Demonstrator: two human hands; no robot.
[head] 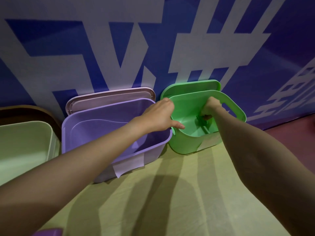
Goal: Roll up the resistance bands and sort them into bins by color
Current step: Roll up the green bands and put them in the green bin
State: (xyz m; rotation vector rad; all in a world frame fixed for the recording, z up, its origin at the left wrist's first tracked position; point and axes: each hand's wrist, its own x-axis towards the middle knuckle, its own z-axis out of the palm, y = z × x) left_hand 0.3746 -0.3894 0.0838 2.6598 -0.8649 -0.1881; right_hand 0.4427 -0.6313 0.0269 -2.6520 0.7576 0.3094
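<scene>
Right hand (210, 106) inside green bin (187, 145), fingers curled around a green band (202, 120) low in the bin. Left hand (158, 116) grips the bin's left rim, thumb extended inward. Purple bin (136, 155) just left.

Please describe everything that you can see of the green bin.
The green bin looks like smooth plastic, with rounded corners and a handle slot in its far wall. It stands open on the yellowish cloth, right of the purple bin; its green lid leans against the wall behind it. The left hand holds its left rim. The right hand reaches inside, gripping a green band.
</scene>
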